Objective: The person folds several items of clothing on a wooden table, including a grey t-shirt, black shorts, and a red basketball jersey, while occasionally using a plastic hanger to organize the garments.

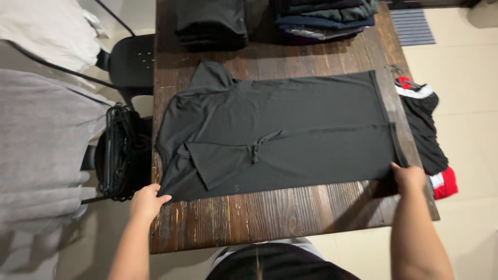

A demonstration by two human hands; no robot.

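1. One black shirt (290, 129), lying flat across the middle of the dark wooden surface (270, 218), collar end to the left, hem to the right. One sleeve is folded in over the body near the left; the other sticks out at the far left. The near long edge runs close to the near side of the surface.
2. Handling, judged: thin, soft knit; light, limp, no stiffness. It will sag and crease wherever unsupported, and likely slide easily over the wood. Not fragile.
3. Where to take hold, judged: the two near corners, shoulder end and hem end, so the near edge stays taut between them.
4. Left hand (147, 202): at the near left corner, fingers curled and pinching the shoulder edge of the shirt.
5. Right hand (409, 176): at the near right corner, fingers closed over the hem edge; the exact pinch is hidden under the hand.
6. Two stacks of folded dark clothes (270, 21), far side of the surface, well apart from the shirt.
7. One black, red and white garment (428, 135), hanging off the right edge.
8. One bundle of black hangers (122, 153), left of the surface, beside grey cloth (41, 145).
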